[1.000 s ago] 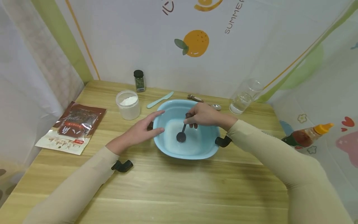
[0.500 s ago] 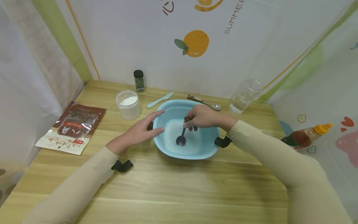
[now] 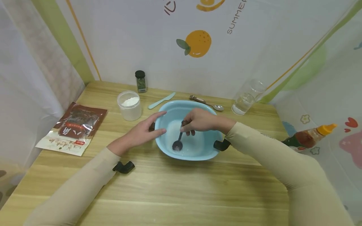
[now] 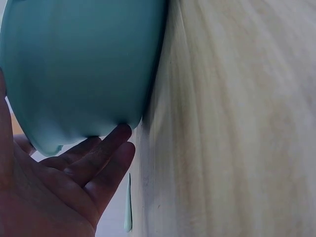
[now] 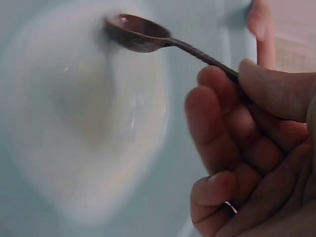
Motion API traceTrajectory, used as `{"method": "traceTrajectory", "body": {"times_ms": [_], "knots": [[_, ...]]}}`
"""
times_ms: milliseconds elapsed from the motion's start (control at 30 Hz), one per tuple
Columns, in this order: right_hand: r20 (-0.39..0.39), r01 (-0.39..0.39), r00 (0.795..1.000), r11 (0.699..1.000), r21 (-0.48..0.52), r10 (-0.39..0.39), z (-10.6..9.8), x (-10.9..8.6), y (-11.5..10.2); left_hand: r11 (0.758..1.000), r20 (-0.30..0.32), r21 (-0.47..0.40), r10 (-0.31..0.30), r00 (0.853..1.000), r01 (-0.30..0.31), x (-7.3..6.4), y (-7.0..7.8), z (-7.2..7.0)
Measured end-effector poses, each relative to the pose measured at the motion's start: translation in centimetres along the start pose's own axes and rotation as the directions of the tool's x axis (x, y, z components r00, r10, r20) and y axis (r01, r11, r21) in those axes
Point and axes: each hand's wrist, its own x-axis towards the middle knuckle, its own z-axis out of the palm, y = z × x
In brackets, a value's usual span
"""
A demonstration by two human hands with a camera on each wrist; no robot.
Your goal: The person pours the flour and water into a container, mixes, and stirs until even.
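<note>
A light blue basin stands on the wooden table with cloudy whitish liquid in its bottom. My left hand holds its left side, thumb at the rim; the left wrist view has the other fingers against the outer wall. Above the inside of the basin, my right hand pinches the handle of a dark brown spoon. The right wrist view has thumb and forefinger on that handle, and the spoon's bowl tilted over the whitish liquid. Whether the bowl touches the liquid is hard to tell.
Behind the basin lie a pale green knife and a metal spoon. A jar of white powder, a spice bottle and a brown packet are leftward. To the right are a glass of water and a sauce bottle.
My right hand has moved left and slightly nearer, carrying the dark spoon toward the basin's front left. My left hand stays in place at the rim.
</note>
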Motion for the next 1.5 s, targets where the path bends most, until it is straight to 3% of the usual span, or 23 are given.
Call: {"method": "traceTrajectory", "body": {"times_ms": [100, 300, 400, 567, 767, 833, 967, 1067, 1167, 1333, 1500], "knots": [[-0.021, 0.004, 1.000, 1.000, 0.019, -0.004, 0.3, 0.5, -0.5, 1.000, 0.008, -0.015, 0.002, 1.000, -0.002, 0.0, -0.1, 0.0], [-0.193, -0.127, 0.974, 0.991, -0.036, 0.117, -0.7, 0.1, -0.2, 1.000, 0.006, -0.001, 0.004, 1.000, -0.004, 0.2, 0.1, 0.1], [-0.151, -0.133, 0.981, 0.990, -0.050, 0.124, -1.0, -0.2, 0.0, 1.000, -0.004, 0.012, 0.002, 1.000, -0.002, 0.2, 0.2, 0.0], [-0.040, -0.047, 0.998, 0.999, -0.019, 0.046, -0.7, 0.3, -0.1, 1.000, -0.003, -0.005, 0.003, 1.000, -0.003, 0.1, 0.2, -0.1], [-0.136, -0.101, 0.986, 0.993, -0.055, 0.092, -1.5, -0.2, 0.6, 1.000, 0.001, 0.004, -0.006, 1.000, 0.006, 0.1, 0.1, -0.1], [-0.117, -0.114, 0.988, 0.991, -0.067, 0.105, -1.8, -0.7, 0.9, 1.000, 0.001, 0.011, -0.009, 1.000, 0.009, 0.2, 0.2, -0.2], [-0.031, -0.049, 0.998, 0.996, -0.074, 0.046, -1.8, -1.1, 1.2, 1.000, 0.001, 0.017, -0.007, 1.000, 0.007, 0.1, 0.3, -0.3], [-0.038, -0.001, 0.999, 0.997, -0.081, -0.002, -1.7, -1.1, 1.4, 1.000, 0.004, 0.003, -0.004, 1.000, 0.004, 0.0, 0.4, -0.3], [-0.059, -0.022, 0.998, 0.997, -0.072, 0.018, -1.7, -1.2, 1.5, 1.000, 0.009, -0.009, -0.004, 1.000, 0.004, -0.1, 0.4, -0.3], [0.025, -0.006, 1.000, 1.000, -0.002, 0.006, -1.3, -0.9, 1.4, 1.000, 0.006, -0.010, -0.002, 1.000, 0.002, -0.1, 0.3, -0.2], [-0.067, -0.037, 0.997, 0.999, -0.029, 0.035, -1.3, -0.6, 1.2, 1.000, 0.006, -0.011, -0.002, 1.000, 0.002, -0.1, 0.3, -0.1]]}}
